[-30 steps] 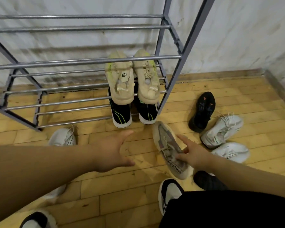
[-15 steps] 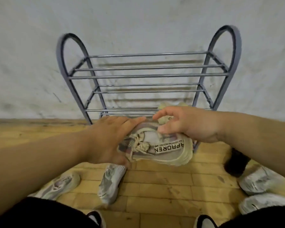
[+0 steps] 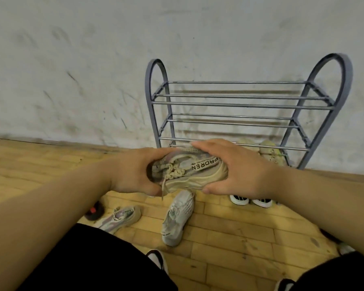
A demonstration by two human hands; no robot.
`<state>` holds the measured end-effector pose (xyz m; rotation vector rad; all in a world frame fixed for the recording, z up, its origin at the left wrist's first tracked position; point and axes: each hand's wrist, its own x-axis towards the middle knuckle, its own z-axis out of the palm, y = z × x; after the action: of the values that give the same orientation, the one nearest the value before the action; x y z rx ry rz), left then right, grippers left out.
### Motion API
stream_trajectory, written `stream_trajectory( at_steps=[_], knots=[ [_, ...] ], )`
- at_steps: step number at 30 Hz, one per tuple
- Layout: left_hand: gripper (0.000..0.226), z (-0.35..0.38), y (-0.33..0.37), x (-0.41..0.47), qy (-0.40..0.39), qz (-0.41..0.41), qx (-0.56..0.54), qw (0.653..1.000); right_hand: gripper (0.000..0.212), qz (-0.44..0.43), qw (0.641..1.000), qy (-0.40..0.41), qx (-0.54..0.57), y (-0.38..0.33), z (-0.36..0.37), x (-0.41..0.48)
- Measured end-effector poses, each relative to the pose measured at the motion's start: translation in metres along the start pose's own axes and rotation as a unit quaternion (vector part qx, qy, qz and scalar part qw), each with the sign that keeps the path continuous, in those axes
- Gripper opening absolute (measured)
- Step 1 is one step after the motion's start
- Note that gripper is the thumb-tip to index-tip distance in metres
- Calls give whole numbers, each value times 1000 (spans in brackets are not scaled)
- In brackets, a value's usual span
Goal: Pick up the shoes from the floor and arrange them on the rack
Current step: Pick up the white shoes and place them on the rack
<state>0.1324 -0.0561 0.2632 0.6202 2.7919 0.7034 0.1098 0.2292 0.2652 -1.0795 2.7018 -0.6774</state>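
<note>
Step in hand: the person is holding one beige and lilac sneaker (image 3: 189,171) up off the floor, sideways, in front of the rack (image 3: 248,114).
Left hand (image 3: 132,171): it is wrapping round the laced opening end of the sneaker, fingers curled over the top and thumb under, closed on it.
Right hand (image 3: 235,166): it is cupping the other end, fingers lying over the upper and thumb beneath the sole, also closed on the shoe.
Where the sneaker is: it is hanging between the two hands, level with the rack's lower rails, not yet resting on any rail.
Done so far: a pale cream pair (image 3: 261,150) is sitting on a lower shelf just beyond the right hand, and a black pair with white toes (image 3: 250,200) is showing below that hand at the rack's foot; whether it is on the lowest rail or the floor cannot be told.
Left to do: judging by the floor, most of the work is remaining; the upper shelves are standing bare.
Count on the floor: below the hands, one matching lilac sneaker (image 3: 119,217), one white mesh sneaker (image 3: 177,217), one dark shoe (image 3: 95,211) partly hidden by the left arm; more shoes may be lying at the right edge, too cut off to count.
Count on rack: two pairs at most.
</note>
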Motion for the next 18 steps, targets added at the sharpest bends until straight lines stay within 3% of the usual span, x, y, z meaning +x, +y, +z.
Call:
stream_trajectory(
  at_steps=[4, 7, 11, 15, 18],
  knots=[
    [106, -2, -11, -3, -67, -45, 38, 996, 99, 9, 999, -26, -19, 2, 21, 4],
    [116, -2, -23, -1, -97, -127, 64, 985, 95, 10, 999, -39, -10, 2, 32, 5],
    [107, -8, -54, -5, -132, -234, 45, 962, 87, 26, 996, -67, -58, 7, 45, 6],
    [101, -6, -104, -15, -123, -284, 56, 949, 85, 65, 990, -86, -92, 25, 61, 24],
    [105, 27, -151, -31, -105, -311, 18, 944, 88, 88, 991, -87, -57, 39, 83, 53]
  ],
)
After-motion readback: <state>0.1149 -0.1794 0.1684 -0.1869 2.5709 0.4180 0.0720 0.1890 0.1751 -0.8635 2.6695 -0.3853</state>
